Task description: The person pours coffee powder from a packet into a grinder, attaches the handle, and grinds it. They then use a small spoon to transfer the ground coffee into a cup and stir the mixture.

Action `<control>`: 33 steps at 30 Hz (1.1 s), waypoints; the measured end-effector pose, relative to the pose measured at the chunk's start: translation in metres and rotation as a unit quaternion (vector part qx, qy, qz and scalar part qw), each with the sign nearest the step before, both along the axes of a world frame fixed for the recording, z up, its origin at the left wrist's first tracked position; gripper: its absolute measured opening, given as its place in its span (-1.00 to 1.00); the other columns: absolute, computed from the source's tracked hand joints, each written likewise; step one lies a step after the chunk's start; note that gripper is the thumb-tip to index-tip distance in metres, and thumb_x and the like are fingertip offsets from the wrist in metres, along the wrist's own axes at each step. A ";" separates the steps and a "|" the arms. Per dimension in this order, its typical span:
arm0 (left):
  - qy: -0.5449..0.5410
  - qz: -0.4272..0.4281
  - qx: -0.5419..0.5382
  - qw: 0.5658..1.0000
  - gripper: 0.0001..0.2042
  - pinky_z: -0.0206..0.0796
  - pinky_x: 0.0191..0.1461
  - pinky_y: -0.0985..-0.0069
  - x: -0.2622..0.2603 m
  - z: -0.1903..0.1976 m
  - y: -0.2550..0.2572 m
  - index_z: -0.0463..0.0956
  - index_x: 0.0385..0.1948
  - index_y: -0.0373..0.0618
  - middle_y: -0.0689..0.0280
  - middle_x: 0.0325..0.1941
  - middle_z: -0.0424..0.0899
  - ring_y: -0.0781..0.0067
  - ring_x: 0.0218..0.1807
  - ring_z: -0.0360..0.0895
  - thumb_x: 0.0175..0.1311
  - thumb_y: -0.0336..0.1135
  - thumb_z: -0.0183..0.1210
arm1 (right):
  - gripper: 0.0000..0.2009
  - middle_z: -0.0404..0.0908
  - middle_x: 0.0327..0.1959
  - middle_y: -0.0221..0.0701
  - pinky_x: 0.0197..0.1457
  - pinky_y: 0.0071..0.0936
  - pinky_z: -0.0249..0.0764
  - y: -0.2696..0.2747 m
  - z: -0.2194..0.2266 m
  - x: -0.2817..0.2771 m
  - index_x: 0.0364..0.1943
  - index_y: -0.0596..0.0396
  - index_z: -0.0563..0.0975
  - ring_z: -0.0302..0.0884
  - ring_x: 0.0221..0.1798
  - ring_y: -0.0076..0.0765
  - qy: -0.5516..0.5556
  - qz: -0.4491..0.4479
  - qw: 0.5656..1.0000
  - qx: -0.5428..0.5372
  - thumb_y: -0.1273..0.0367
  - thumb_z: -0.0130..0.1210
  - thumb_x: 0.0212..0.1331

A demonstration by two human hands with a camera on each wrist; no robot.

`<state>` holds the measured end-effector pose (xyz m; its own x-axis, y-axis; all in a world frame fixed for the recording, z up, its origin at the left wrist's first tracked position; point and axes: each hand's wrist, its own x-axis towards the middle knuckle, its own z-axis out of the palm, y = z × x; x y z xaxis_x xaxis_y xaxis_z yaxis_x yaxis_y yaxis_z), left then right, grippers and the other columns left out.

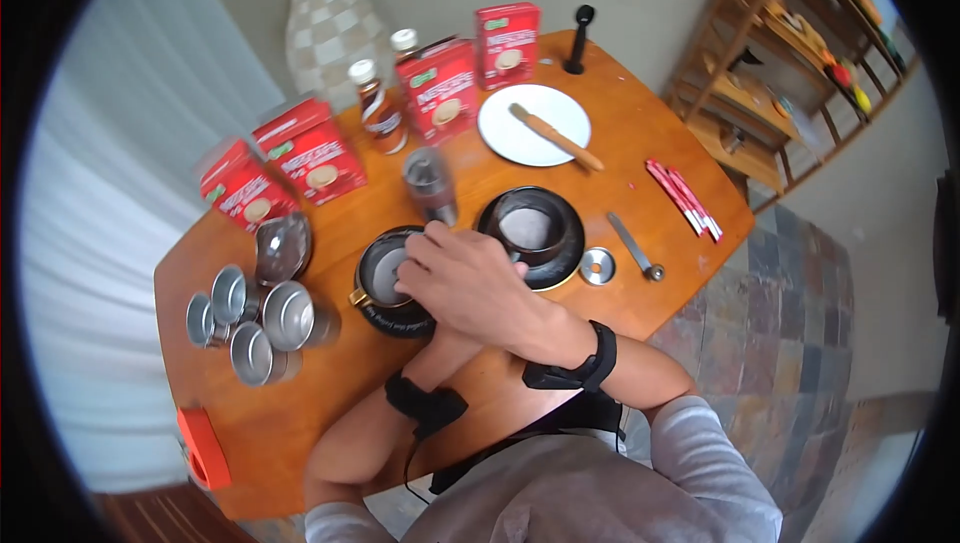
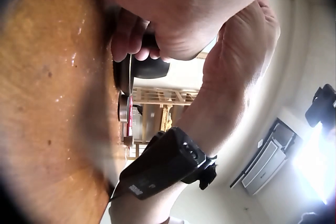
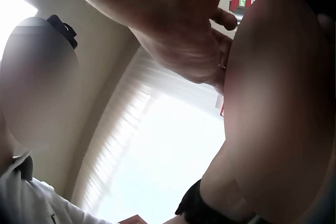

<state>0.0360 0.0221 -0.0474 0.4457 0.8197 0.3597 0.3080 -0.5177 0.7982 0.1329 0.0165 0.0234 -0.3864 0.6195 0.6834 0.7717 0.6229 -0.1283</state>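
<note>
My forearms cross over the table. My right hand (image 1: pixel 470 288) lies on top, fingers bent down at the right rim of the left black cup (image 1: pixel 385 268), which has a gold handle and stands on a black saucer (image 1: pixel 395 321). Underneath, my left hand (image 2: pixel 163 8) reaches the other way and is mostly hidden from the head view. Its bent fingers (image 2: pixel 122 43) are close against the right black saucer (image 1: pixel 565 268), which bears a second black cup (image 1: pixel 530 228). Both cups have something greyish inside. I cannot tell what either hand grips.
A blurred clear tumbler (image 1: pixel 430 183) stands behind the cups. Metal cups (image 1: pixel 290 313) and a glass bowl (image 1: pixel 284 248) are at left. Red coffee boxes (image 1: pixel 440 93), bottles (image 1: pixel 378 113) and a white plate (image 1: pixel 500 133) with a brush (image 1: pixel 560 138) stand behind. Red sachets (image 1: pixel 685 201) lie right.
</note>
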 end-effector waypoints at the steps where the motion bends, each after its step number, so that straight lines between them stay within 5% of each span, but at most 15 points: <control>1: 0.000 -0.001 -0.006 1.000 -0.75 0.38 0.06 0.33 0.001 0.001 0.001 0.42 0.05 -0.25 0.12 -0.02 0.48 0.29 0.02 0.50 0.50 -0.34 0.20 | -0.83 0.42 -0.32 -0.42 -0.29 -0.28 0.53 -0.003 0.003 0.001 -0.44 0.01 0.53 0.49 -0.17 -0.26 -0.012 -0.011 1.000 0.000 0.28 0.27 0.01; 6: 0.007 -0.006 0.007 1.000 -0.77 0.39 0.01 0.36 0.011 0.005 0.002 0.44 0.02 -0.25 0.15 -0.07 0.50 0.33 -0.04 0.51 0.51 -0.33 0.20 | -0.92 0.55 -0.31 -0.48 -0.22 -0.38 0.48 -0.009 -0.006 -0.017 -0.45 -0.06 0.66 0.52 -0.12 -0.35 -0.003 -0.001 1.000 0.028 0.32 0.24 -0.04; 9: 0.010 -0.007 0.039 0.999 -0.77 0.40 -0.02 0.38 0.021 -0.002 0.002 0.45 0.01 -0.25 0.17 -0.11 0.51 0.36 -0.07 0.51 0.51 -0.32 0.20 | -0.93 0.56 -0.30 -0.50 -0.22 -0.39 0.46 -0.002 -0.006 -0.011 -0.45 -0.08 0.66 0.52 -0.12 -0.36 -0.030 -0.072 0.997 0.018 0.31 0.25 -0.02; 26: 0.009 -0.010 0.030 0.999 -0.79 0.44 -0.19 0.48 0.022 0.001 0.002 0.52 -0.07 -0.27 0.29 -0.28 0.57 0.52 -0.25 0.54 0.52 -0.28 0.21 | -0.87 0.45 -0.32 -0.51 -0.34 -0.43 0.48 -0.003 -0.009 0.000 -0.44 -0.07 0.59 0.50 -0.14 -0.40 0.048 -0.017 0.999 0.019 0.24 0.26 0.07; 30: 0.003 -0.011 0.036 0.999 -0.79 0.45 -0.23 0.51 0.015 0.007 -0.001 0.54 -0.09 -0.27 0.32 -0.32 0.58 0.56 -0.29 0.54 0.53 -0.27 0.21 | -0.89 0.56 -0.35 -0.48 -0.36 -0.39 0.50 -0.020 0.022 0.031 -0.36 -0.03 0.68 0.57 -0.25 -0.36 0.184 -0.003 0.982 0.041 0.31 0.36 0.10; 33: -0.025 -0.041 -0.139 0.989 -0.78 0.45 -0.26 0.53 0.014 0.024 -0.003 0.55 -0.11 -0.28 0.34 -0.35 0.59 0.59 -0.32 0.55 0.53 -0.27 0.21 | -0.88 0.62 -0.43 -0.39 -0.37 -0.34 0.49 -0.034 0.040 0.071 -0.29 0.07 0.73 0.59 -0.39 -0.29 0.279 -0.023 0.959 0.040 0.43 0.43 0.10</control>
